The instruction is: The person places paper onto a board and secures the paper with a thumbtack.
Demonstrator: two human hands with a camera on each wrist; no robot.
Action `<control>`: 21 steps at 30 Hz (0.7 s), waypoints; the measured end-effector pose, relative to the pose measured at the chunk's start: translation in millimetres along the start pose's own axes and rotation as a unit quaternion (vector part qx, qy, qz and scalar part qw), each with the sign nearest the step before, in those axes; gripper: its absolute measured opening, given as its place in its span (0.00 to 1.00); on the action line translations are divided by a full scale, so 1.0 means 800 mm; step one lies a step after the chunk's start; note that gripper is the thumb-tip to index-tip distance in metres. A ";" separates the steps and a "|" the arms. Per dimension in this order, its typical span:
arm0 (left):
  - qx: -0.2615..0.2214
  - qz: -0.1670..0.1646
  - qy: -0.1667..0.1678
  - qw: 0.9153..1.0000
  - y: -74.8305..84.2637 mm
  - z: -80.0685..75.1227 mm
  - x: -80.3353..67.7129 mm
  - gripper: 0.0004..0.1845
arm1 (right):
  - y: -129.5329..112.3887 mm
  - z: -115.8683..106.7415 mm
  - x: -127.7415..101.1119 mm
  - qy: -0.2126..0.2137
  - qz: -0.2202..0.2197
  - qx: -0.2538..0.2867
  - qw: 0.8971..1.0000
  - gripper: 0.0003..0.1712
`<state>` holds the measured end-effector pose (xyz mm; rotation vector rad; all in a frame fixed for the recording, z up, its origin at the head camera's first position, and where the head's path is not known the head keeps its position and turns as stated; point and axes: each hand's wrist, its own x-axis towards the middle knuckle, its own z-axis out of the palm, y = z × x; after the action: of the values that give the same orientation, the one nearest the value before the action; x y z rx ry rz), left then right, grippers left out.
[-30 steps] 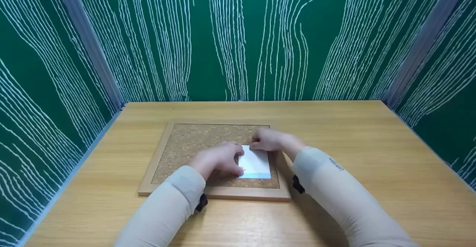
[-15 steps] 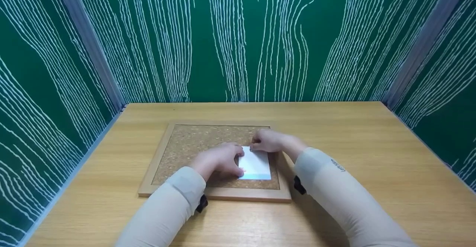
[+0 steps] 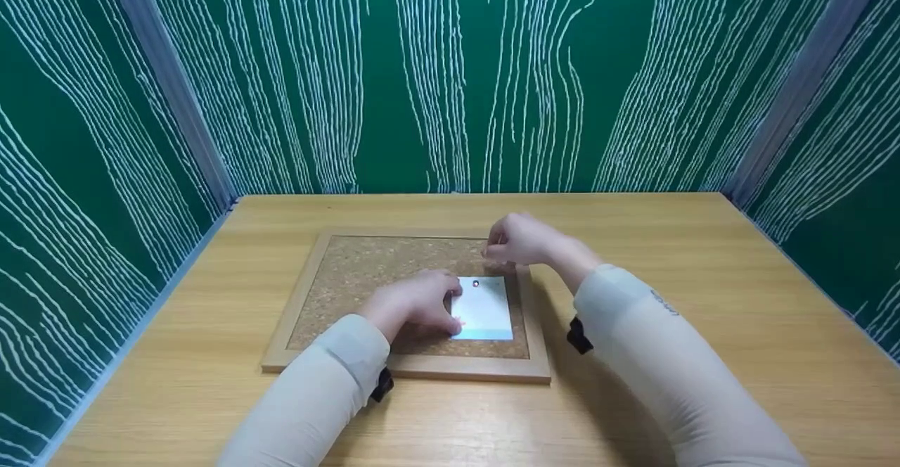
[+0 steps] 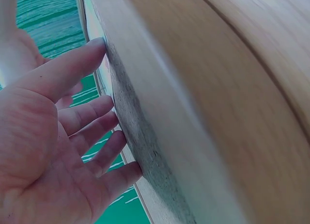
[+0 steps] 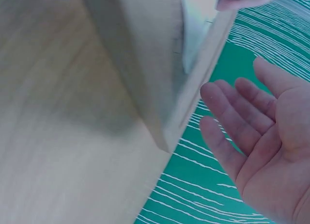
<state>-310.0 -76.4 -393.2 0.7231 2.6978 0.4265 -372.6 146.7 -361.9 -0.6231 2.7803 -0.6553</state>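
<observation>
A white sheet of paper (image 3: 485,312) with a bluish lower strip lies on the right part of a wood-framed cork board (image 3: 373,263). Near its top edge sits a small shiny pin (image 3: 476,284). My left hand (image 3: 415,299) rests at the paper's left side, thumb at the lower corner and fingertips at the upper one. In the left wrist view the fingers of this hand (image 4: 63,132) are spread and fairly straight against the board's surface. Over the board's upper right corner hovers my right hand (image 3: 524,240). The right wrist view shows that hand (image 5: 271,132) holding nothing, fingers loosely bent.
The board lies flat on a wooden table (image 3: 668,263), its frame (image 3: 471,366) raised along the front. Green panels (image 3: 380,80) with white wavy lines stand behind the table and on both sides.
My right hand has let go of the pin and lifted up and back to the right, uncovering it at the paper's top. The left hand and paper stay where they were.
</observation>
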 end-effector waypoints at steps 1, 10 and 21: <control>-0.004 -0.004 -0.002 1.000 0.000 0.000 0.000 0.35 | -0.002 -0.002 0.000 -0.001 0.007 -0.001 1.000 0.10; 0.001 -0.001 -0.003 1.000 0.000 0.000 0.000 0.35 | -0.015 0.007 0.004 -0.025 0.060 -0.038 0.997 0.10; 0.017 0.005 0.005 1.000 -0.001 0.000 0.001 0.34 | -0.024 0.030 0.010 -0.029 0.075 -0.085 0.993 0.11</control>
<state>-310.9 -77.0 -393.4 0.7466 2.7167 0.3896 -365.9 118.7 -374.7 -0.4511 2.8141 -0.3673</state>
